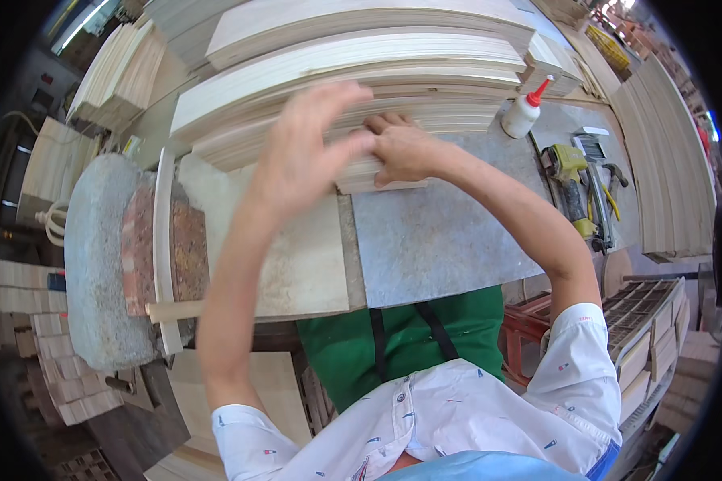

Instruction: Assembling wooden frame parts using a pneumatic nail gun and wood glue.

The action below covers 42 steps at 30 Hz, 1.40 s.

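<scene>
My right hand lies over a short stack of thin wooden boards at the middle of the bench. Its fingers curl over the far side and its thumb presses the near side. My left hand is raised just left of it, blurred by motion, thumb and fingers apart and nothing seen between them. Behind both hands, long stacks of pale wooden boards run across the bench. Part of the short stack is hidden under my right hand.
A grey metal sheet and a pale board cover the near bench. At right stand a white glue bottle with a red tip, a green nail gun and a hammer. A stone block and bricks sit left.
</scene>
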### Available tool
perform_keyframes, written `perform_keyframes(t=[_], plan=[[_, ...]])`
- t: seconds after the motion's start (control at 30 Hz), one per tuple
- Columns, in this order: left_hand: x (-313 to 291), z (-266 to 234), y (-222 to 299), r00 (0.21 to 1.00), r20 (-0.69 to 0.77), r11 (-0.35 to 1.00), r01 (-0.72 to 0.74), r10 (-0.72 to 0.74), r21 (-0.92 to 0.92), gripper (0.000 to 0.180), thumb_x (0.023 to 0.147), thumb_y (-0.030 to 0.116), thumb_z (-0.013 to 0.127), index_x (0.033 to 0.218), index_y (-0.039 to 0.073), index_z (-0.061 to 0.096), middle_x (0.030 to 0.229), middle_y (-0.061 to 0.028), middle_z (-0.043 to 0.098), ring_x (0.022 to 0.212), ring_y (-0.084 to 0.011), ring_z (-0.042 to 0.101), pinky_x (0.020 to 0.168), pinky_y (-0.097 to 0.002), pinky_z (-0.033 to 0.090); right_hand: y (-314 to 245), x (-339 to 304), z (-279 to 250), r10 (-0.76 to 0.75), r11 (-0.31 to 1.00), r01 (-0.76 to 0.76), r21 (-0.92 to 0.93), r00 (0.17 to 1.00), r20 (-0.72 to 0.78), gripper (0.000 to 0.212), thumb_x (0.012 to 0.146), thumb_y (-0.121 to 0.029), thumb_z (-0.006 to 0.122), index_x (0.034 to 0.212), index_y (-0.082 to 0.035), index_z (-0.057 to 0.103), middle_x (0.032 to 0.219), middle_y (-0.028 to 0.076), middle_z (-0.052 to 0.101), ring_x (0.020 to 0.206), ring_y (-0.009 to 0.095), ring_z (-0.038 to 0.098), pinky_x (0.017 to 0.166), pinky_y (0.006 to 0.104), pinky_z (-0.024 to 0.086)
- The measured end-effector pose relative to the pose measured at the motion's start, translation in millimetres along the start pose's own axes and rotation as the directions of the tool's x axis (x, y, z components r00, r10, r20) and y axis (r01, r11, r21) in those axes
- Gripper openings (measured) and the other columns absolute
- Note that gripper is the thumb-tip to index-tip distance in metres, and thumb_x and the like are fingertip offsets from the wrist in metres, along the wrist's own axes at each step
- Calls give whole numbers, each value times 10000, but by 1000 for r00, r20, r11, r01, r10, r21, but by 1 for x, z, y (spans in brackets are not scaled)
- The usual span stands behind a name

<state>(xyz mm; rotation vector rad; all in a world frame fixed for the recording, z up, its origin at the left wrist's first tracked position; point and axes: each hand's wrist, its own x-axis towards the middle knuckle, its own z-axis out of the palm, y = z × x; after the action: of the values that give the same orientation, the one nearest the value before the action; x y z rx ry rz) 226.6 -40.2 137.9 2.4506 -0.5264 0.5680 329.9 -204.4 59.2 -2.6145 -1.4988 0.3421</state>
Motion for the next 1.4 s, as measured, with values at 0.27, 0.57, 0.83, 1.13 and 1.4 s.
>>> perform_keyframes(t=[0.27, 0.57, 0.83, 1.13, 1.4], plan=[[136, 21, -69, 943, 332, 985, -55, -2, 162, 737, 717, 438, 756, 1329, 97, 528, 1381, -179, 479, 1296, -321, 429, 1076, -407, 365, 14, -80, -30, 57, 939, 44, 341, 959, -278, 901, 663, -183, 767, 1440, -74, 325, 1422, 172, 386, 1341, 338, 342, 1126, 442, 274], [145, 24, -82, 897, 431, 974, 2, -102, 225, 765, 717, 469, 753, 1340, 98, 511, 1340, -160, 488, 1260, -304, 446, 1068, -388, 351, 23, -203, 39, 436, 336, 126, 933, 858, -273, 1166, 580, -81, 855, 1519, -84, 163, 1489, 119, 330, 1354, 237, 351, 1104, 403, 306], [114, 11, -35, 893, 295, 838, -430, 340, 335, 499, 858, 484, 667, 1153, 82, 654, 1114, -167, 644, 946, -270, 603, 795, -401, 473, 12, -241, 60, 590, 218, 98, 971, 779, -211, 1019, 613, -243, 832, 1450, -4, 302, 1451, 141, 392, 1334, 252, 384, 1087, 385, 317], [-46, -13, 23, 989, 117, 964, -116, 90, 241, 586, 669, 363, 786, 1217, 213, 644, 1252, -170, 512, 1160, -345, 476, 1014, -406, 393, 6, -259, 77, 642, 254, 193, 948, 699, -314, 1009, 641, -232, 805, 1468, -17, 268, 1471, 178, 366, 1363, 319, 357, 1117, 450, 299], [-78, -4, 40, 992, 110, 970, -83, 59, 227, 587, 636, 325, 811, 1197, 243, 660, 1214, -159, 506, 1116, -345, 468, 991, -423, 394, 5, -264, 83, 643, 329, 137, 934, 692, -328, 919, 666, -205, 799, 1436, -12, 335, 1419, 166, 430, 1320, 285, 404, 1100, 396, 299]])
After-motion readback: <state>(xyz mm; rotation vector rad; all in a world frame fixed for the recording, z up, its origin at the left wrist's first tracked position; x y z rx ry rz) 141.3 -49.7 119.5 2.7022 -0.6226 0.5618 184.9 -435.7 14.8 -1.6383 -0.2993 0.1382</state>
